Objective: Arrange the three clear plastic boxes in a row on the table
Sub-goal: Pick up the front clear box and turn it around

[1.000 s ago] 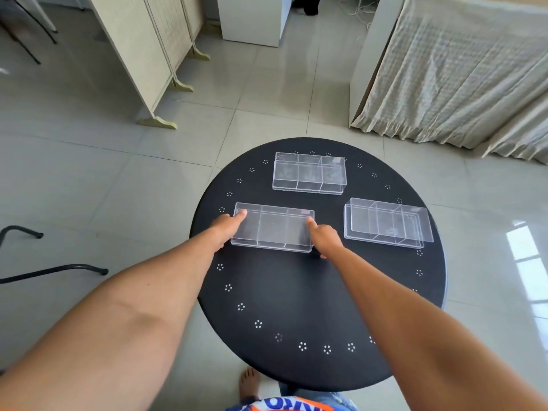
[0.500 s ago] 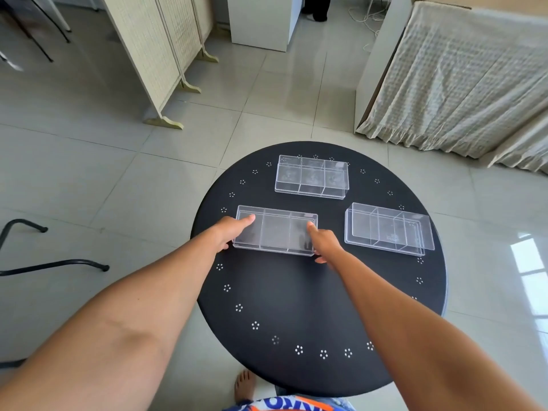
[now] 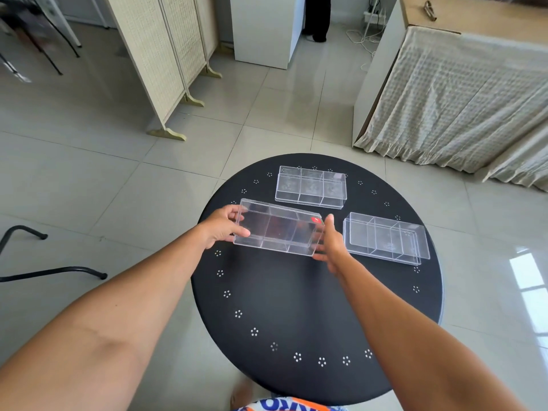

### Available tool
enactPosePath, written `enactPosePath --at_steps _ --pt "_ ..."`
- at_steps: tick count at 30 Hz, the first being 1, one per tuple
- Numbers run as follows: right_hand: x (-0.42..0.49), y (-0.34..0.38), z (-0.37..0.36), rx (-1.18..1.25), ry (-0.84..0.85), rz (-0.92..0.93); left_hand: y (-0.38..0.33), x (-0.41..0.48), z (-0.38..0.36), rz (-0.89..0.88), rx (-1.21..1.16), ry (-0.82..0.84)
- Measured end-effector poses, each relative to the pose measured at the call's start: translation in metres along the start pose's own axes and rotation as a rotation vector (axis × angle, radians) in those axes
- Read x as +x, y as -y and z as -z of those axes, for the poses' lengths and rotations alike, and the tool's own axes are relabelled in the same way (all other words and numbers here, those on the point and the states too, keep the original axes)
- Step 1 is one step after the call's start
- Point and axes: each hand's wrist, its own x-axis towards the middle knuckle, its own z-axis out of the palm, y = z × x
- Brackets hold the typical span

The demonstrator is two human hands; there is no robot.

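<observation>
Three clear plastic boxes with inner dividers are on or over the round black table (image 3: 311, 307). The nearest clear box (image 3: 278, 228) is raised off the table and tilted, held at both ends. My left hand (image 3: 224, 225) grips its left end and my right hand (image 3: 330, 244) presses its right end, where a small red sticker shows. A second clear box (image 3: 311, 186) lies flat at the table's far side. The third clear box (image 3: 385, 237) lies flat at the right, close to my right hand.
The table has a ring of small white flower marks near its edge. On the tiled floor stand a folding screen (image 3: 160, 60) at far left, a white cabinet (image 3: 264, 28), and a cloth-draped counter (image 3: 462, 93) at the right. A black chair leg (image 3: 44, 271) lies left.
The nearest box has been lifted off the table and tilted up between both hands. The other two boxes have stayed where they were. The camera has tipped upward a little.
</observation>
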Motion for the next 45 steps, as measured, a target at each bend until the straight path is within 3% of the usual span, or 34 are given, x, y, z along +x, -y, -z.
enactPosePath --at_steps 8,16,20,23,29,36,45 --pt "-0.003 0.029 -0.005 0.350 -0.004 -0.109 -0.006 -0.006 -0.002 -0.299 0.081 -0.116" --pt "0.000 0.029 -0.008 0.371 0.039 -0.231 -0.002 -0.006 -0.004 -0.387 0.298 -0.246" --pt "-0.001 0.027 -0.009 0.448 0.103 -0.250 -0.002 -0.012 -0.002 -0.300 0.223 -0.287" --pt "-0.003 0.027 -0.011 0.439 0.139 -0.256 0.001 -0.012 0.002 -0.165 -0.042 -0.184" --pt "-0.007 0.029 -0.012 0.359 0.160 -0.154 0.008 -0.010 0.013 0.070 -0.442 -0.158" --pt "-0.010 0.013 -0.021 0.104 0.196 -0.070 0.023 -0.003 0.003 0.061 -0.282 -0.170" --pt "-0.003 -0.005 -0.030 0.035 0.087 -0.037 0.039 0.009 0.001 0.067 -0.191 -0.121"
